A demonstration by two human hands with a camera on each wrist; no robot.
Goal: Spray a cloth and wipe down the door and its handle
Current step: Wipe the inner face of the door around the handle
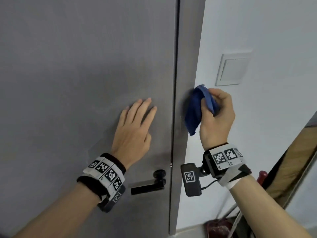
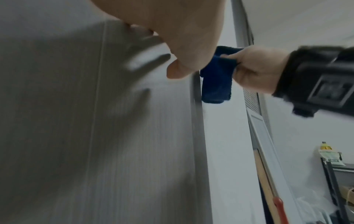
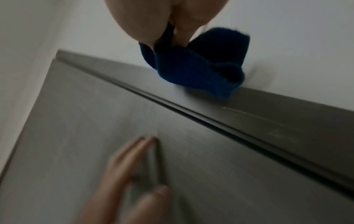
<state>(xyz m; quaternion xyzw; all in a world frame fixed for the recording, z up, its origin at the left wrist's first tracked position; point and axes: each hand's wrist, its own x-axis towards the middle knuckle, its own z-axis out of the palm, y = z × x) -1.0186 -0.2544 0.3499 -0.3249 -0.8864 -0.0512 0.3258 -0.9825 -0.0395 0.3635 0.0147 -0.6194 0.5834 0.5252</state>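
Note:
A grey door point(image 1: 77, 66) fills the left of the head view, with a black lever handle point(image 1: 147, 185) low down near its right edge. My left hand point(image 1: 135, 127) lies flat on the door above the handle, fingers straight. My right hand point(image 1: 217, 115) grips a folded blue cloth point(image 1: 195, 109) and holds it against the grey door frame point(image 1: 188, 66) to the right of the door's edge. The left wrist view shows the cloth point(image 2: 216, 81) hanging from the right hand point(image 2: 256, 69). In the right wrist view the cloth point(image 3: 201, 69) touches the frame's outer edge.
A white wall point(image 1: 265, 31) with a light switch plate point(image 1: 233, 71) lies right of the frame. A wooden-handled tool point(image 1: 283, 177) leans at the lower right, with a red item point(image 1: 217, 227) on the floor. A dark shelf unit point(image 2: 337, 174) stands farther right.

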